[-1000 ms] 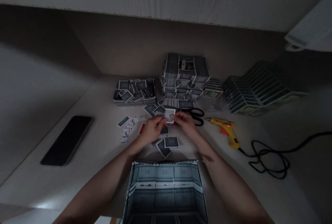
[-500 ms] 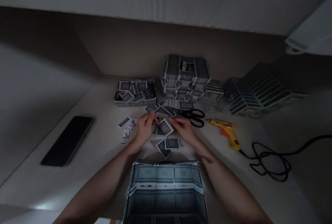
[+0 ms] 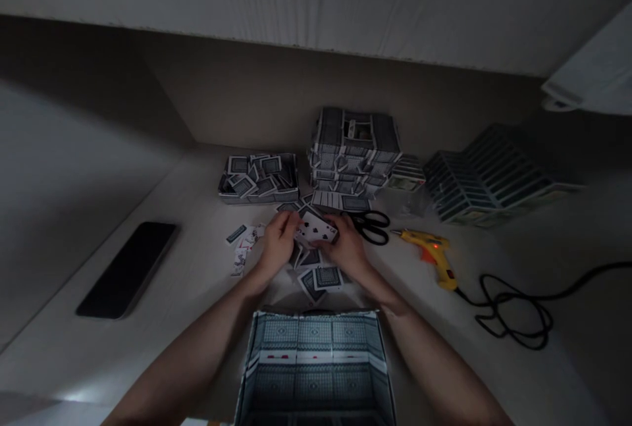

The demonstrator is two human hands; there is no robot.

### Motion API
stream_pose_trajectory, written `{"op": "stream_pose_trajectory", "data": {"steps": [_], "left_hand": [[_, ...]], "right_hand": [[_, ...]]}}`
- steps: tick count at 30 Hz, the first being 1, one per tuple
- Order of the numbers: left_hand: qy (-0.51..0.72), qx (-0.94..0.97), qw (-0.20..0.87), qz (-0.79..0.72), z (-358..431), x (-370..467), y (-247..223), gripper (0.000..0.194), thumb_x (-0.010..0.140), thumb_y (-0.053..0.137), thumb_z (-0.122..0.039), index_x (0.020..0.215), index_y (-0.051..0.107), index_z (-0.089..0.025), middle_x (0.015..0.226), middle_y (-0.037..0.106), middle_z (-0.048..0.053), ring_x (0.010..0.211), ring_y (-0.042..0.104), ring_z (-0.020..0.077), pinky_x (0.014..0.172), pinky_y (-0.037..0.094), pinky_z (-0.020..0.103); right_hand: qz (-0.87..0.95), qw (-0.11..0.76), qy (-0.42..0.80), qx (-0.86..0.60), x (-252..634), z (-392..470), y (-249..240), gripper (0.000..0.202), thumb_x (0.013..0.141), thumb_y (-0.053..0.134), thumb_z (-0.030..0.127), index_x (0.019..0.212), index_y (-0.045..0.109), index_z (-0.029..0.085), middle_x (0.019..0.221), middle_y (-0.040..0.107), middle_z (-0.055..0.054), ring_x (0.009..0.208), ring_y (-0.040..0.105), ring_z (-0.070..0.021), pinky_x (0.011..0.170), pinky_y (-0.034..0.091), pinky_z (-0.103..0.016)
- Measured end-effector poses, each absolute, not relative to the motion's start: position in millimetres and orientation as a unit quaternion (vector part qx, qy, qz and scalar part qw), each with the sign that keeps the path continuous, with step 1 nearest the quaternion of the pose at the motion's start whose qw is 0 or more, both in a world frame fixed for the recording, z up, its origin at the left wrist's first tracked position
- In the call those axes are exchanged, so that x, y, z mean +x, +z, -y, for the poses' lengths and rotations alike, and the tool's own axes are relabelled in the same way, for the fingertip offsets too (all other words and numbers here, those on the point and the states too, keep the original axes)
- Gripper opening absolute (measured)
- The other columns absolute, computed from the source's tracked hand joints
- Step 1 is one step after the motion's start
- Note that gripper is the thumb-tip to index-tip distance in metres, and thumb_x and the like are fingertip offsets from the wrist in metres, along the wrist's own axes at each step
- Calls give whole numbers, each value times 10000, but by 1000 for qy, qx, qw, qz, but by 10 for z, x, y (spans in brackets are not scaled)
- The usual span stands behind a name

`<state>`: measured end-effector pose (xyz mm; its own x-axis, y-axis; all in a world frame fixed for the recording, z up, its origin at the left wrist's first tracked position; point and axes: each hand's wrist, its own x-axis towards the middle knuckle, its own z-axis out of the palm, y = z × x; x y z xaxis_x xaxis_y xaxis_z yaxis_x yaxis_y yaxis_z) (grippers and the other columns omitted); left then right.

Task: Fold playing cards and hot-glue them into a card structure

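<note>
From here I can see the left hand point(image 3: 280, 241) with its fingers curled in, thumb and fingertips pinching one end of a white rectangular playing card point(image 3: 316, 227) with black spade pips showing. The right hand point(image 3: 344, 239) has the other end between thumb and bent fingers, so the card lies tilted between the two, above loose cards with dark patterned backs point(image 3: 327, 276) on the pale, smooth counter point(image 3: 197, 215).

Just beside the right hand are black-handled scissors point(image 3: 372, 226), their loops rounded. Further right lies a yellow plastic glue gun point(image 3: 427, 245) with an orange trigger, a small red light and a black cord point(image 3: 518, 307) looped loosely.

Behind the hands stands a blocky stack built of folded patterned cards point(image 3: 355, 149), and to its left a shallow card-covered box point(image 3: 259, 197) heaped with small cards. Nearest the person sits an open box with grid-patterned card walls point(image 3: 313, 380). A flat black phone point(image 3: 127, 270), glossy and round-cornered, lies well apart on the left.
</note>
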<state>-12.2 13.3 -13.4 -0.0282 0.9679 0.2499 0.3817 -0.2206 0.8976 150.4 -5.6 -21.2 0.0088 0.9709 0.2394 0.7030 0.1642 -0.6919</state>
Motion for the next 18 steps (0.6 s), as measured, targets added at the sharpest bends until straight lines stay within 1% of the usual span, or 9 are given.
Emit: {"op": "stream_pose_trajectory", "data": {"steps": [2,3,4,6,8,10,12,15,18], "left_hand": [[459,650,295,-529,-131,-124,-131,178,824,451,-313,830,563,-175,797,573,17,739,534,135,660,421,245],[453,667,285,-518,-124,-123,-124,164,807,478,-285,905,558,-181,864,571,29,798,538,144,698,431,258],[445,688,274,-504,-114,-121,-113,213,787,503,-259,985,540,-188,943,561,44,876,532,158,753,433,278],[422,733,249,-471,-90,-108,-90,406,741,556,-231,1136,466,-198,1108,507,78,1046,475,194,879,400,334],[394,772,224,-446,-64,-86,-75,626,692,616,-252,1258,354,-196,1241,422,109,1162,387,235,969,333,389],[367,795,206,-438,-45,-59,-77,837,640,673,-315,1337,227,-187,1312,355,134,1208,330,274,1004,289,431],[345,804,196,-442,-34,-35,-90,992,598,707,-371,1374,120,-177,1341,322,152,1219,307,305,1006,277,458],[324,807,185,-458,-30,-13,-104,1069,573,723,-386,1384,64,-164,1344,323,168,1206,323,327,982,300,478],[324,807,170,-464,-31,-7,-101,978,591,710,-350,1368,144,-165,1326,356,162,1197,346,321,967,322,480]], "right_hand": [[666,376,205,-611,1520,49,-218,366,627,675,365,945,623,191,893,584,-68,814,552,-218,685,436,-319],[660,393,217,-602,1530,46,-220,278,664,642,369,876,634,189,841,591,-58,784,550,-206,668,429,-304],[652,411,232,-594,1541,44,-222,224,704,601,379,818,637,188,791,593,-47,749,544,-192,648,421,-291],[628,443,270,-580,1556,44,-223,244,766,519,405,739,628,188,704,586,-25,663,521,-162,594,400,-266],[613,462,304,-564,1556,49,-222,300,794,471,424,673,607,186,626,556,-6,601,488,-142,560,378,-252],[618,469,324,-541,1543,58,-219,336,800,461,433,602,573,185,576,516,4,579,464,-132,555,365,-249],[630,469,335,-520,1523,69,-213,358,798,470,433,548,539,186,562,489,5,581,455,-129,566,364,-251],[637,465,344,-509,1500,85,-202,381,801,470,426,506,505,187,553,467,4,570,445,-126,566,359,-255],[643,465,345,-503,1491,95,-195,394,807,467,416,485,491,189,532,448,10,552,437,-123,551,348,-255]]}}
